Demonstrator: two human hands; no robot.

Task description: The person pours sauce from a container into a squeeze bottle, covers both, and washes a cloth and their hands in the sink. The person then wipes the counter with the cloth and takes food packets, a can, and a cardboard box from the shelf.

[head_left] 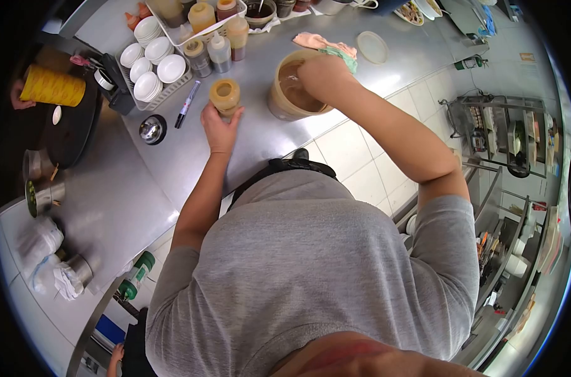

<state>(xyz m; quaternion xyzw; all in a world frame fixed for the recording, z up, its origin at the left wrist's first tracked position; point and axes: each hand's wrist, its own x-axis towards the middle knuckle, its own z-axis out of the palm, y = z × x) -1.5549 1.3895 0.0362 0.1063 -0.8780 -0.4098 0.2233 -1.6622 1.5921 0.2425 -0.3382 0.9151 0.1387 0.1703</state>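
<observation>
My left hand (pixel 220 130) is wrapped round an uncapped squeeze bottle (pixel 224 108) with a wide open mouth, standing on the steel counter. To its right, a plastic bucket (pixel 278 108) holds brown liquid (pixel 293 95). My right hand (pixel 325 76) is curled over the bucket's far right rim, its fingers reaching inside. Whatever it grips is hidden behind the hand; a shiny patch shows in the liquid beside it. A pink and green cloth (pixel 326 45) and a round translucent lid (pixel 373 48) lie behind the bucket.
A marker (pixel 187 104) and a metal call bell (pixel 152 129) lie left of the bottle. Behind them are a basket of small white dishes (pixel 171 68) and several sauce bottles (pixel 219 53). At far left, a person's hand (pixel 35 88) touches a yellow cylinder (pixel 56 86).
</observation>
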